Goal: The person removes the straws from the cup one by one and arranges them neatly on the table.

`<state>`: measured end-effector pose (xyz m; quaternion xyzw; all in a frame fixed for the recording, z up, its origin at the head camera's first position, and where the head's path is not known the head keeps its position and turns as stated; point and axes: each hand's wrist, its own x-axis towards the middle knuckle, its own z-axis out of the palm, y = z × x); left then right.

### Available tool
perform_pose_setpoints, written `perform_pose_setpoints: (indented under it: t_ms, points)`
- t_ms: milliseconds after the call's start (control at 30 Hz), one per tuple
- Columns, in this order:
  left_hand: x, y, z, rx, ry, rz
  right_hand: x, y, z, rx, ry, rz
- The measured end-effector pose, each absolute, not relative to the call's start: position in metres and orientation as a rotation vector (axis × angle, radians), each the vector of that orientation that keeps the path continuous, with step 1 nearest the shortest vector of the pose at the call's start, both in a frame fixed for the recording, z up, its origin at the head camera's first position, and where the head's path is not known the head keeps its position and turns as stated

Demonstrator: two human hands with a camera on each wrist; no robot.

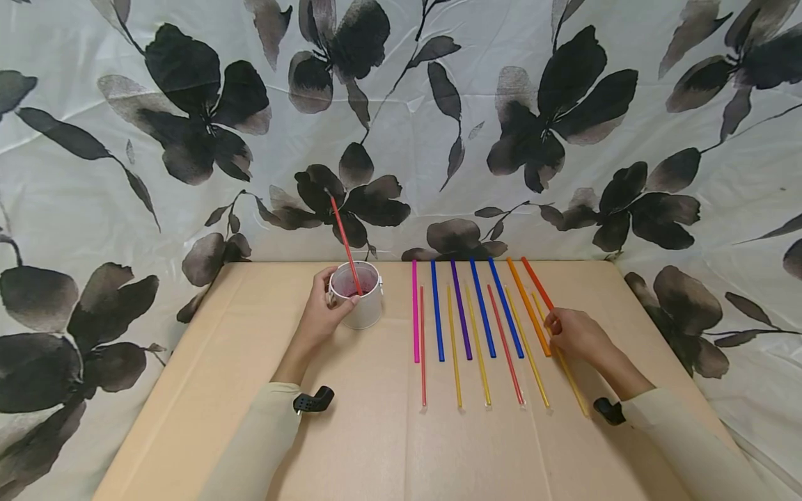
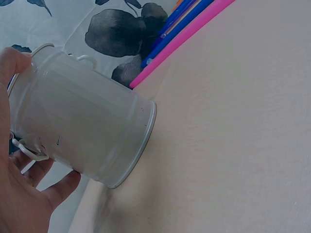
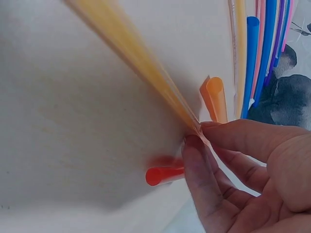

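My left hand (image 1: 321,316) grips a small white metal pail (image 1: 366,313), fingers on its far side and thumb at the rim. A thin red straw (image 1: 343,233) stands slanted in the pail and rises above the rim. In the right wrist view, the thumb and fingers of my right hand (image 3: 243,170) pinch the end of a thin yellow straw in a clear wrapper (image 3: 146,68). Beside those fingertips lie a wide orange straw (image 1: 528,306) and a wide red straw (image 1: 537,283), their open ends showing in the right wrist view.
Left of my right hand, several wide blue straws (image 1: 437,313), a purple one (image 1: 461,309) and a pink one (image 1: 415,313) lie in a row on the tan table (image 1: 351,438). Thin wrapped yellow and red straws (image 1: 422,355) alternate among them. Floral cloth (image 1: 451,160) hangs behind.
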<state>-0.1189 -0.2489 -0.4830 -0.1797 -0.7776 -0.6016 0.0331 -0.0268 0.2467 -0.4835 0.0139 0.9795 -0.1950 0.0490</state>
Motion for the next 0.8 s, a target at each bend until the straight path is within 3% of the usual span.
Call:
perform_pose_setpoints:
  t_ms: [367,800]
  points:
    - [-0.122,-0.253,-0.492,-0.542,-2.383,-1.798,-0.022,0.241,-0.462,0.056,2.992,-0.576]
    - [-0.121,-0.252,-0.492,-0.558,-2.376,-1.806,-0.056,0.184,-0.427,-0.117,3.128,-0.793]
